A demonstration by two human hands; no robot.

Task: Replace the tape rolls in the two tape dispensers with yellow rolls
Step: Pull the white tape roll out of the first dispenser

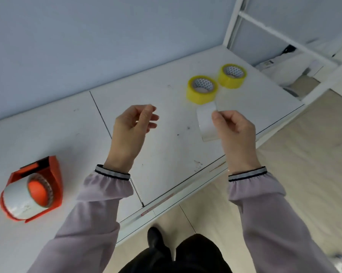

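Two yellow rolls (202,89) (232,75) sit side by side on the white table (166,154). Just in front of them, my right hand (235,131) pinches one white roll (206,123). My left hand (133,125) hovers half-curled, holding nothing. One orange dispenser (32,191), well left of the yellow rolls, carries a white roll.

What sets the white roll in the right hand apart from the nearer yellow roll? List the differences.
Colour: the white roll is white; the nearer yellow roll is bright yellow.
Support: the white roll is held by the right hand; the yellow roll rests on the table, untouched.
Pose: the yellow roll lies flat, its hole facing up; the white roll is tipped, its outer band facing the camera.
Both are wide tape rolls outside any dispenser.
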